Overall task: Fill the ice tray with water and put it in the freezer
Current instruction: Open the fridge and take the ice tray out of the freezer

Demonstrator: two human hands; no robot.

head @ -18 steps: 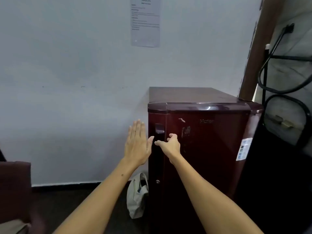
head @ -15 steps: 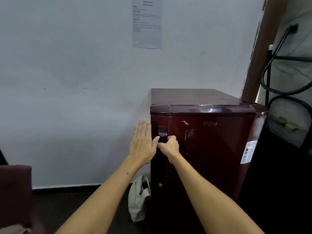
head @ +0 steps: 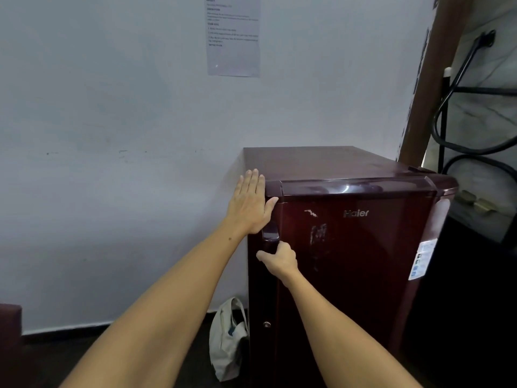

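Observation:
A small dark red fridge stands against the white wall, its door closed. My left hand lies flat and open against the fridge's upper left corner, fingers pointing up. My right hand is curled around the door handle on the door's left edge, gripping just below the handle's dark cap. No ice tray is in view.
A pale cloth bag sits on the dark floor left of the fridge. Black cables and a metal stand are at the right, beside a brown door frame. A paper notice hangs on the wall. A dark red seat edge shows at far left.
My left hand has moved up from beside the handle to the fridge's top left corner. My right hand has closed lower on the door handle. The fridge appears nearer.

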